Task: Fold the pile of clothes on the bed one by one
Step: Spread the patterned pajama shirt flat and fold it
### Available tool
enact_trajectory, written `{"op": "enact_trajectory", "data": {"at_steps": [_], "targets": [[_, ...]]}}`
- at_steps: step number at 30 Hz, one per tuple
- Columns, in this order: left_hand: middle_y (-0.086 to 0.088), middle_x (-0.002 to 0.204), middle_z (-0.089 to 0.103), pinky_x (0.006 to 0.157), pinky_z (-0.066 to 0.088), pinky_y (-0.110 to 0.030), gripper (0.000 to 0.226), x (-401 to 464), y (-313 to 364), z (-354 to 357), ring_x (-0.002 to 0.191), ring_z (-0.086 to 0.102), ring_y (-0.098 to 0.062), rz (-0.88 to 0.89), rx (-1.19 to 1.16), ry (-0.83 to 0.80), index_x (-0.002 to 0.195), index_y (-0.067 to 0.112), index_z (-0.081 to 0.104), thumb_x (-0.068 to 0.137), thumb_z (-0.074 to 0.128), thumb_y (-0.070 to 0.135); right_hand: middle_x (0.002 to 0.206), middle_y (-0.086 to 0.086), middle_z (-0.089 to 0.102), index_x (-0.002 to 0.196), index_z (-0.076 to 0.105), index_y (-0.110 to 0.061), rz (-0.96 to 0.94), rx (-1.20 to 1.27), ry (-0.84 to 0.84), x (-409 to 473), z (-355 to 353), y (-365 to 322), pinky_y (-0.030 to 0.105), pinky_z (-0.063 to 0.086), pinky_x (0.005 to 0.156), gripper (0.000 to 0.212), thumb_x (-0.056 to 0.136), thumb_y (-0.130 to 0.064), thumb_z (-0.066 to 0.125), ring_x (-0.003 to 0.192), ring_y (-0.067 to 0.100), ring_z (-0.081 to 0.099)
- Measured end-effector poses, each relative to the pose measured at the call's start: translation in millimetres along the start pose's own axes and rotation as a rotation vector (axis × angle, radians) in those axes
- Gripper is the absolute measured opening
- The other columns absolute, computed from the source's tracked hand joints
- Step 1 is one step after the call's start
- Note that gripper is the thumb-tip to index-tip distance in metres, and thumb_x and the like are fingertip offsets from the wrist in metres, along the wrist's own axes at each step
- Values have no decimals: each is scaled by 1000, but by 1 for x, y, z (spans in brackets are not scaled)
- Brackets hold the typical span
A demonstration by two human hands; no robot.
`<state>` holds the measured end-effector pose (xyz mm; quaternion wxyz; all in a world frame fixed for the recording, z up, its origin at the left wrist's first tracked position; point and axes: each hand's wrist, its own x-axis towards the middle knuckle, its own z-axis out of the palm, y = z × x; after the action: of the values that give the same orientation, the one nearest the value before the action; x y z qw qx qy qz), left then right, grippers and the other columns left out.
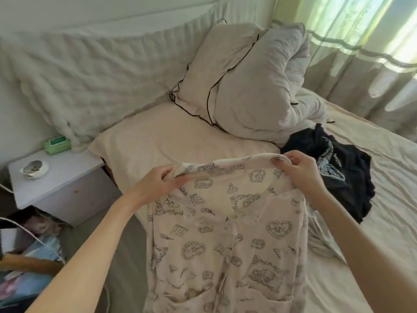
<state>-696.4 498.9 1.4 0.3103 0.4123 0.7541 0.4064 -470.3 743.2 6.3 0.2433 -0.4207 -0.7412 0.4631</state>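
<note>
Holding up a pale pink printed garment of thin cloth (pixel 225 233), covered in grey line drawings of hearts, books and feathers, the person is standing at the side of a bed with a cream sheet (pixel 383 199). The left hand (pixel 158 181) is gripping the garment's top edge at its left end, fingers curled over the fold and thumb pressing beneath, so the cloth is being pinched between them. The right hand (pixel 300 168) is pinching the same top edge at its right end, thumb and fingertips closed on a rolled bit of the hem. Between the two hands the top edge is stretching in a shallow arc, and the rest of the garment is hanging straight down toward the bottom of the view, in front of the mattress edge.

Just to the right of the right hand, a crumpled dark navy garment with a pale printed design (pixel 334 168) is lying on the sheet, partly hidden behind the wrist. Below it, a strip of light grey-white cloth (pixel 322 240) is lying bunched on the bed beside the hanging garment. Behind them a white pillow with black piping (pixel 216 71) and a rumpled white duvet (pixel 282 82) are leaning together near the headboard. On the left a white bedside table (pixel 61 177) is carrying a green pack of wipes (pixel 57 144) and a small white dish (pixel 33 169).
</note>
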Motion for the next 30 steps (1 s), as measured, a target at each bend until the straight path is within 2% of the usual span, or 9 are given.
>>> {"op": "enact_trajectory", "data": {"at_steps": [5,11,13,16,18,21,24,27,30], "targets": [[4,58,33,43,27,-13,69,132,-94,3,40,32,-1,-139,95,119,77,8,55,77,41,75,64,-2,61,74,61,-26,61,-109,30,118,81,58,26,46,52,18,82,-39,70,56,10,55],[4,53,37,52,32,-28,61,269,-207,20,47,46,-15,-211,233,203,65,12,45,85,35,69,62,-8,58,81,63,-21,72,-199,54,239,174,142,20,40,47,21,84,-41,66,52,2,50],[5,55,38,52,32,-27,55,304,-237,30,44,44,-8,-229,241,240,64,16,41,87,39,67,63,-8,58,84,63,-19,99,-200,61,266,196,173,12,39,43,22,84,-41,65,49,-3,51],[11,75,53,55,33,-19,47,340,-275,47,62,52,6,-281,193,162,85,23,51,84,41,69,85,0,61,100,60,-16,217,-217,14,290,221,222,21,51,70,26,85,-37,66,80,13,63],[11,94,58,65,37,-19,43,345,-304,58,81,57,-3,-349,111,70,106,28,49,87,40,66,115,7,58,120,54,-15,296,-308,-11,288,233,250,39,47,93,43,87,-41,64,108,25,56],[2,112,59,73,38,-22,34,324,-348,59,91,56,-13,-432,151,71,123,21,50,98,41,42,138,8,46,136,44,-15,149,-497,0,245,250,268,42,33,107,60,90,-52,51,128,25,40],[0,108,66,77,37,-22,22,293,-374,47,90,57,-14,-453,229,157,111,17,63,99,45,24,145,11,42,138,45,-11,-87,-582,-67,187,281,265,51,25,112,60,92,-49,39,137,30,35],[6,93,69,69,46,-19,20,281,-379,39,83,63,-14,-475,105,124,94,25,66,96,49,34,152,13,33,143,39,-12,-201,-663,-225,146,318,264,56,14,116,57,95,-44,38,143,31,23],[21,87,62,65,40,-11,12,281,-373,39,80,56,4,-490,63,-25,88,33,63,89,56,43,154,12,27,144,38,-16,-259,-725,-347,127,346,265,57,9,115,55,96,-42,43,144,30,16]]}}
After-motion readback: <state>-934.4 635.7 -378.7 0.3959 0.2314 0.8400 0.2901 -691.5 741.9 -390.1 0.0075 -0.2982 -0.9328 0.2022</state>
